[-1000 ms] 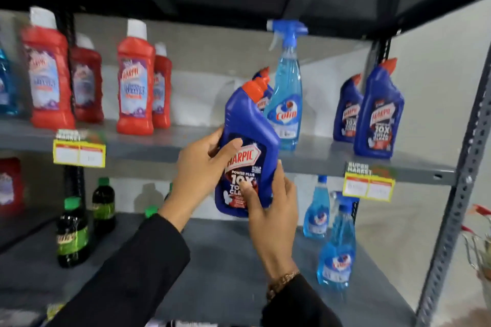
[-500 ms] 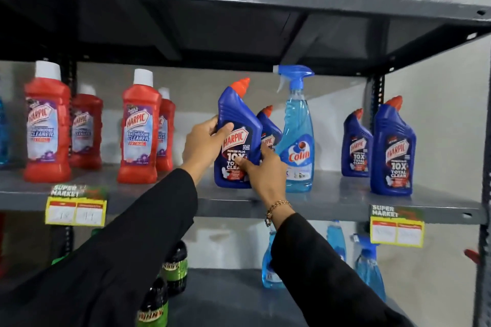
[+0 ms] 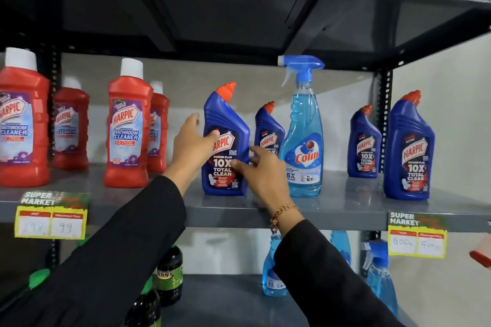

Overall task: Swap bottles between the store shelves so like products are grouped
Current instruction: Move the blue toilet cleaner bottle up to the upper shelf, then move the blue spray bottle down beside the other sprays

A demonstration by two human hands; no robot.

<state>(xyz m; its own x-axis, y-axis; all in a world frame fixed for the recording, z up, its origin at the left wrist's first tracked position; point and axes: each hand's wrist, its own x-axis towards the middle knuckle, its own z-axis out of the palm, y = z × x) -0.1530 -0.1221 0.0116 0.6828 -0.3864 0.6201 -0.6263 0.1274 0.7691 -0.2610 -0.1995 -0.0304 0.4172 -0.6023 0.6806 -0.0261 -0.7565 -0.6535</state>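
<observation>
A blue Harpic toilet cleaner bottle (image 3: 225,125) with an orange cap stands upright on the middle grey shelf (image 3: 332,207). My left hand (image 3: 190,146) is at its left side, fingers spread, only the thumb touching the label. My right hand (image 3: 261,175) is at its lower right, fingertips loosely against the label. A second blue Harpic bottle (image 3: 268,130) stands just behind. To the right of these stands a light blue Colin spray bottle (image 3: 303,146), and two more blue Harpic bottles (image 3: 409,151) stand at the far right.
Several red Harpic bathroom cleaner bottles (image 3: 127,127) stand on the shelf's left half. On the lower shelf are more Colin sprays (image 3: 272,273) and dark green-capped bottles (image 3: 170,273). Price tags (image 3: 50,216) hang from the shelf edge. A black upright (image 3: 382,119) stands at the right.
The blue Harpic bottle was lifted from below, set down upright on the middle shelf, and both hands have loosened their grip on it.
</observation>
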